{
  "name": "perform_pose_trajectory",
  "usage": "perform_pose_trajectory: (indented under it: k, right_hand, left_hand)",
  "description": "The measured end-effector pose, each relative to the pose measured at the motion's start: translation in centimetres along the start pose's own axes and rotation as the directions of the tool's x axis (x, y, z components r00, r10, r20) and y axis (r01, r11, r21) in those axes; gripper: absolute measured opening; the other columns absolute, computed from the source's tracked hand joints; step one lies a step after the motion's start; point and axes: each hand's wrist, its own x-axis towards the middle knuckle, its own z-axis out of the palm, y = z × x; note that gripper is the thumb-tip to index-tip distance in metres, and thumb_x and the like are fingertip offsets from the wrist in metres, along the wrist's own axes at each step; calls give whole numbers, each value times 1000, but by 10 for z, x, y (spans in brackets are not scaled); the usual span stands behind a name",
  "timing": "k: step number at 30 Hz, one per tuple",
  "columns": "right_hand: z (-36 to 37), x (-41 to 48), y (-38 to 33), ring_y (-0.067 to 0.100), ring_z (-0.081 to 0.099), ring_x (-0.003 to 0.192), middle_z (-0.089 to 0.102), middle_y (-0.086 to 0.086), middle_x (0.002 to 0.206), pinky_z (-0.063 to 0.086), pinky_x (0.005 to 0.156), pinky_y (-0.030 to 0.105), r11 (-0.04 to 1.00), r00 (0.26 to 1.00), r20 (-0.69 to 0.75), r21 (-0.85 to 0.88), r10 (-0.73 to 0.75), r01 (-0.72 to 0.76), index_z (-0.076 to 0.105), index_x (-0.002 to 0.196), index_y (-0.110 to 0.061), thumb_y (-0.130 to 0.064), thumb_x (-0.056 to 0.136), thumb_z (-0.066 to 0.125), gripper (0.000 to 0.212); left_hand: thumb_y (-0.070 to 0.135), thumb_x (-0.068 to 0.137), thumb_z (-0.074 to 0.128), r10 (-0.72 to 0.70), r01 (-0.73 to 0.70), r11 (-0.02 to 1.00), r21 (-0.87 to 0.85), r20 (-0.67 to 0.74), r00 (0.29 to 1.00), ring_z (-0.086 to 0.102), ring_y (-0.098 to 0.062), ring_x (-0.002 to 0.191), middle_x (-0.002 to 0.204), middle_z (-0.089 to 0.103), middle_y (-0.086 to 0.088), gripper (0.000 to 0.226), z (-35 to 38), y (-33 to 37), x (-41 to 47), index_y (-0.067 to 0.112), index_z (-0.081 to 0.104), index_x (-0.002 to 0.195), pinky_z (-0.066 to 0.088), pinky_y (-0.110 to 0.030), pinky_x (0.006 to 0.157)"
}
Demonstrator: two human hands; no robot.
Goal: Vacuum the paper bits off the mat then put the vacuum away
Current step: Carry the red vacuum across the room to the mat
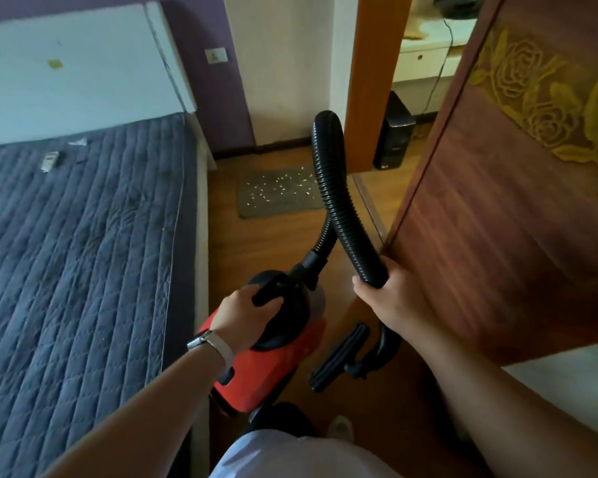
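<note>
A red and black vacuum [273, 360] is in the aisle beside the bed. My left hand [245, 313] grips its black top handle. Its ribbed black hose [332, 188] loops upward and comes back down into my right hand [390, 298], which grips it near the end. The black floor nozzle [340, 357] hangs below my right hand, just above the wooden floor. Farther ahead lies a grey mat [276, 193] strewn with several white paper bits [276, 188].
A bed with a blue quilted cover [77, 253] fills the left side. A brown wooden door [497, 201] stands close on the right. An orange door frame [369, 81] and a black computer tower [394, 132] lie beyond the mat. The floor aisle is narrow.
</note>
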Motion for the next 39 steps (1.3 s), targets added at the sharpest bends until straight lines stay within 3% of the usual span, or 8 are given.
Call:
perform_pose_trajectory:
  k: [3, 7, 11, 17, 26, 32, 36, 39]
  right_hand:
    - [-2, 42, -10, 14, 65, 73, 66, -4, 78, 53, 66, 33, 998, 997, 61, -33, -50, 53, 61, 87, -33, -29, 82, 75, 15]
    - [7, 111, -18, 23, 65, 71, 66, 3, 77, 52, 60, 34, 995, 993, 93, -65, -70, 76, 64, 91, -24, -26, 83, 75, 14]
    - [22, 185, -25, 14, 58, 59, 57, -6, 64, 40, 50, 22, 990, 991, 117, -119, -62, 76, 62, 87, -27, -28, 82, 75, 14]
    - [28, 301, -48, 9, 53, 58, 52, -8, 64, 40, 57, 23, 994, 992, 127, -108, 3, 11, 60, 89, -29, -27, 85, 73, 14]
    - [29, 439, -97, 14, 61, 76, 62, -6, 83, 50, 65, 30, 989, 993, 117, -148, -2, 19, 56, 108, -34, -33, 88, 69, 24]
    - [47, 536, -107, 18, 59, 59, 60, -1, 69, 47, 52, 28, 971, 977, 207, -223, -42, 88, 56, 96, -35, -35, 88, 69, 15]
    - [59, 614, -104, 13, 59, 61, 61, -5, 71, 40, 50, 19, 960, 964, 260, -256, -49, 118, 58, 107, -32, -35, 88, 69, 22]
    - [67, 675, -98, 13, 60, 61, 62, -4, 68, 45, 50, 23, 936, 947, 316, -311, -61, 164, 63, 113, -28, -37, 87, 69, 28]
  left_hand:
    - [47, 83, 68, -42, 41, 999, -21, -29, 999, 64, -9, 66, 75, 68, 6, 19, -6, 12, 35, 28, 67, 86, 55, -31, 61]
    - [48, 82, 68, -78, 76, 996, -45, -38, 996, 64, -9, 65, 74, 68, 6, 22, -9, 19, 91, 27, 68, 87, 53, -27, 57]
    - [50, 82, 67, -116, 116, 993, -35, -3, 993, 64, -12, 65, 75, 67, 4, 23, -6, 24, 161, 28, 66, 86, 54, -31, 57]
    - [50, 86, 63, -92, 90, 996, 22, 85, 992, 65, -13, 64, 74, 66, 4, 23, -20, 50, 278, 27, 64, 84, 59, -39, 63]
    - [54, 87, 59, -24, 22, 997, 69, 38, 999, 64, -17, 65, 72, 66, 1, 32, -68, 100, 413, 22, 61, 84, 58, -43, 64]
    - [52, 87, 59, -94, 92, 993, 71, 17, 995, 64, -14, 68, 76, 65, 4, 25, -79, 113, 494, 28, 61, 90, 60, -40, 66]
    - [54, 86, 59, -166, 165, 985, 46, 7, 986, 64, -13, 66, 75, 65, 4, 27, -73, 118, 551, 27, 62, 89, 59, -37, 62]
    - [53, 88, 59, -233, 233, 972, 44, -2, 973, 62, -15, 64, 72, 63, 2, 29, -67, 126, 591, 24, 60, 86, 54, -36, 58]
